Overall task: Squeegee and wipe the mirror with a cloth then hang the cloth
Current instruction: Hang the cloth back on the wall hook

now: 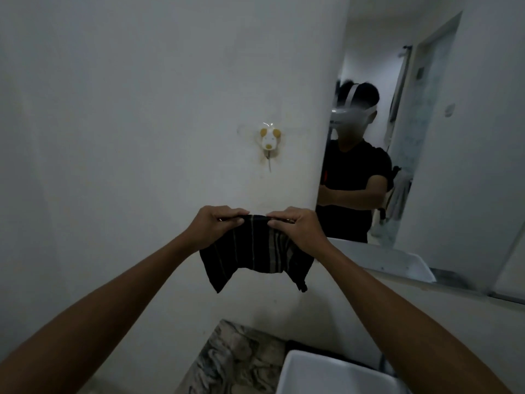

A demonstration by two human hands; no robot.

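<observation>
Basin: nearest me, bottom edge, I've got the corner of a white rectangular ceramic basin [335,376].
Countertop: just left of it, a grey-veined marble countertop [235,356] meets the wall.
Left hand: my left hand [211,226] is up in front of the wall, fingers curled down and pinched tight on the left top corner of the cloth.
Right hand: my right hand [298,224] is level with it, thumb and fingers clamped on the right top corner.
Cloth: there it is, the dark striped woven cloth [255,251], stretched between both hands and hanging free below them, well above the basin, its two lower corners drooping.
Hook: higher on the white painted wall [127,109], straight above the cloth and apart from it, sits a small white-and-tan dog-shaped adhesive hook [269,139], nothing on it.
Mirror: far right, the large frameless wall mirror [468,194] shows a person in a black shirt.
</observation>
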